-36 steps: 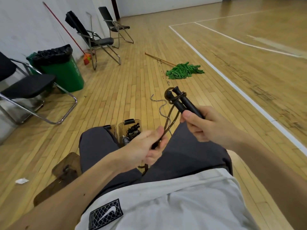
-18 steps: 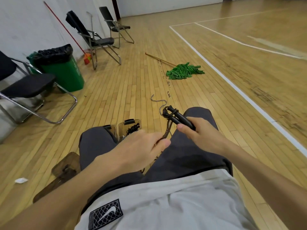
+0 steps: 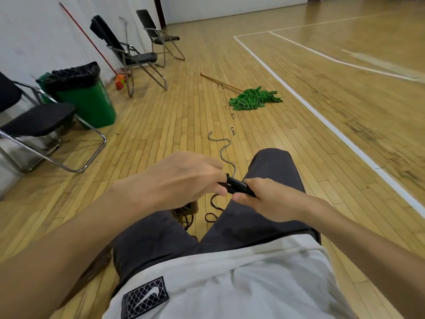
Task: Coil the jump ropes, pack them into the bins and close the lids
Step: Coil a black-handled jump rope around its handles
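Head view: coiling step, mid-wrap. Right hand (image 3: 269, 199) grips the smooth black jump rope handles (image 3: 239, 186) over the lap. Left hand (image 3: 184, 178) pinches their far end, fingers curled. Thin dark cord (image 3: 212, 210) hangs in loose loops between the thighs. Next, probably: gather the slack and tuck it. Wavy grey rope (image 3: 224, 148) lies on the plank floor (image 3: 161, 139).

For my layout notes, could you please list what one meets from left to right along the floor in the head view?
Black chair, green bin, broom head, folding chairs, green mop, white court line.
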A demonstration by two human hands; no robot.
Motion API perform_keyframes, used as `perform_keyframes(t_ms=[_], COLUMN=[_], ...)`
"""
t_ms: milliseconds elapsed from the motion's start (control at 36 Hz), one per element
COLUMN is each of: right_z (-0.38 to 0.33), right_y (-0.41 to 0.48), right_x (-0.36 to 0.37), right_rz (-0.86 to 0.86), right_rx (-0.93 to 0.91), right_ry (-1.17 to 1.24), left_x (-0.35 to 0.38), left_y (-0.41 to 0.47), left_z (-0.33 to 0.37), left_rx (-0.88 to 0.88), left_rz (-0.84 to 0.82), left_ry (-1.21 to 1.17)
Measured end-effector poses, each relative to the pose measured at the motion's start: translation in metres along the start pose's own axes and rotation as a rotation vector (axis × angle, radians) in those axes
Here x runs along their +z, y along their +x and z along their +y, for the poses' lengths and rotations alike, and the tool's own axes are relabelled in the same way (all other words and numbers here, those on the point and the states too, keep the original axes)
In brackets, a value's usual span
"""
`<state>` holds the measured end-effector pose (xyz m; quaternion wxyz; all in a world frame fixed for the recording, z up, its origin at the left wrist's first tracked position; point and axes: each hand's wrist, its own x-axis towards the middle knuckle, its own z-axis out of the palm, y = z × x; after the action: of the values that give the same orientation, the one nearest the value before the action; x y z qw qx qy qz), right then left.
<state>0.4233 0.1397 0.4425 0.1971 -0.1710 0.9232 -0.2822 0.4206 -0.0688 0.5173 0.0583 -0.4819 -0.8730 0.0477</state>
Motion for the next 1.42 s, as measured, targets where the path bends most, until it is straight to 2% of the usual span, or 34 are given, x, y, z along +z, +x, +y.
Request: perform_keyframes(t_ms=[56, 111, 250, 444, 556, 833, 944, 1222, 1333, 1417], right_z=[-0.005, -0.008, -0.013, -0.016, -0.017, -0.015, -0.014, -0.015, -0.015, -0.014], right_y=[-0.003, -0.006, -0.013, -0.022, -0.027, -0.032, -0.032, -0.028, -0.026, -0.023], right_x=[-0.002, -0.004, -0.007, -0.005, -0.006, -0.003, -0.001, 0.003, 0.001, -0.004], right_rz=[-0.064, -0.096, -0.131, -0.172, -0.187, -0.213, -0.218, -0.224, -0.156, -0.103], right_rx=[0.002, -0.005, -0.028, -0.100, -0.140, -0.205, -0.256, -0.301, -0.287, -0.265], right_ry=[-0.034, -0.062, -0.115, -0.146, -0.100, 0.109, 0.302, 0.721, 0.737, 0.764], left_x=[-0.005, -0.008, -0.007, 0.000, 0.004, 0.024, 0.034, 0.056, 0.059, 0.066], left_y=[0.004, 0.008, 0.013, 0.020, 0.018, 0.012, 0.008, 0.004, 0.005, 0.007], left_z=[-0.001, -0.004, -0.019, -0.025, -0.029, -0.031, -0.032, -0.023, -0.013, -0.009], left_rx=[-0.043, -0.071, -0.099, -0.183, -0.217, -0.266, -0.316, -0.419, -0.437, -0.533], left_rz=[-0.085, -0.103, -0.069, -0.059, -0.010, 0.042, 0.085, 0.158, 0.132, 0.127], left_ry=[-0.041, -0.112, -0.350, -0.511, -0.681, -0.955, -1.109, -1.248, -1.293, -1.401])
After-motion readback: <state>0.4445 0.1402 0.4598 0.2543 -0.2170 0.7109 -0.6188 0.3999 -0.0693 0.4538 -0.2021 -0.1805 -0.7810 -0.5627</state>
